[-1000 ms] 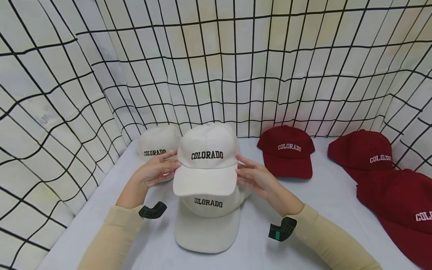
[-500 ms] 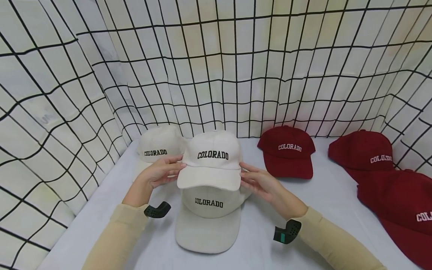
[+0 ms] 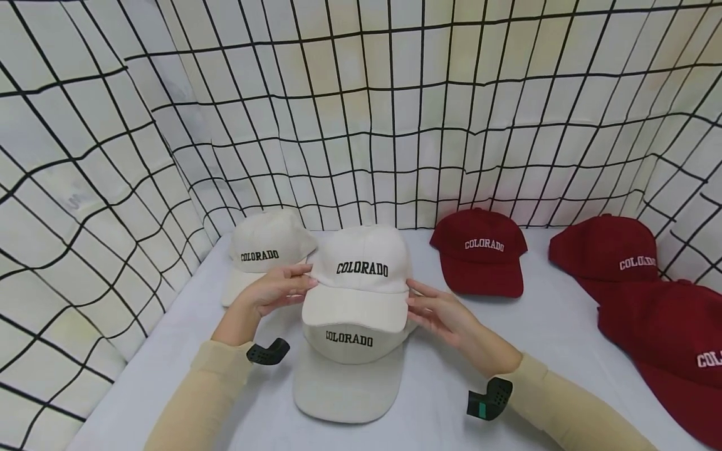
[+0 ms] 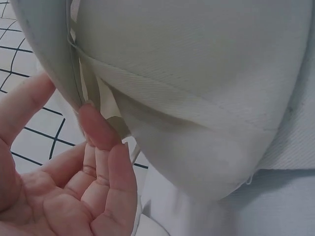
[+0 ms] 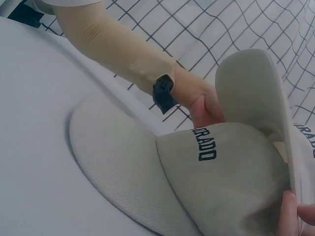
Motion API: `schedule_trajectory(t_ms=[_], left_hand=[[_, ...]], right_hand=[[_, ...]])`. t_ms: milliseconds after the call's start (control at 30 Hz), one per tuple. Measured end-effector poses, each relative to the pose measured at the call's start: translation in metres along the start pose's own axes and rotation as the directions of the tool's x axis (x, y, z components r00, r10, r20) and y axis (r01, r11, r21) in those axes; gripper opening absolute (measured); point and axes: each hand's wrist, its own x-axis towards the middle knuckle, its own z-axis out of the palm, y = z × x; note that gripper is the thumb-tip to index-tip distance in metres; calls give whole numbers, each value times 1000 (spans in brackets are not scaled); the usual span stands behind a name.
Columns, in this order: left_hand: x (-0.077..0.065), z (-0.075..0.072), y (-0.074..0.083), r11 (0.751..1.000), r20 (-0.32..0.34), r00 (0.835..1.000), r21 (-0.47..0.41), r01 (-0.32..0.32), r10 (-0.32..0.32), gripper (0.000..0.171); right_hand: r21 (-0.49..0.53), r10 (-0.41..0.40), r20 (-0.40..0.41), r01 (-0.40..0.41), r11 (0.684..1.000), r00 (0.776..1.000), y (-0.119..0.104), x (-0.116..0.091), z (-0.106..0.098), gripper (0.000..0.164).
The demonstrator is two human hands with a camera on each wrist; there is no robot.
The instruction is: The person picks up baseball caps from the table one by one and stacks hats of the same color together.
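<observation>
Seen from the head camera, two bare hands hold one of three white caps above a table (image 3: 265,407) dressed in pale cloth. The held cap (image 3: 363,247) is at center, its crown and brim overlapping in view the white cap below it (image 3: 346,391); whether the two touch cannot be told. The left hand (image 3: 276,289) pinches one side, the right hand (image 3: 442,313) the other. A third white cap (image 3: 267,238) sits behind the left hand. All three read COLORADO in black. Three red caps are at right: one (image 3: 479,275) reads COLORADO in white, another (image 3: 598,244) shows COLO before the letters blur, and the nearest (image 3: 671,344), cut by the frame, shows COL. Two black devices (image 3: 267,352) are worn, one at each wrist.

In the left wrist view, the left hand's fingertips (image 4: 98,129) close on the edge of the held cap, its underside showing; no lettering is readable.

In the right wrist view, the right hand's fingers (image 5: 287,216) grip the held cap's edge at lower right. RADO is legible on the cap below; one black device shows on the left arm.
</observation>
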Motion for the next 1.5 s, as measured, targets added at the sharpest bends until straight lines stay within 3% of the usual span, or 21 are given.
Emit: schedule_trajectory(t_ms=[600,833,1033,1267,1500], left_hand=[[1,3,-10,1000,38,999,-3,7,-7,81],[-1,3,-13,1000,52,999,4,13,-13,84],[-1,2,-18,1000,67,998,11,11,-12,85],[-3,2,-22,1000,93,996,-6,11,-10,85],[-7,1,-21,999,73,997,31,7,-10,84]], right_hand=[[-102,-67,0,66,993,998,15,-16,1,63],[-134,-86,-62,77,988,994,22,-20,4,63],[-152,-105,-60,95,984,993,27,-21,4,63],[-151,-112,-27,106,983,993,30,-22,3,44],[-163,-112,23,114,980,993,34,-23,3,28]])
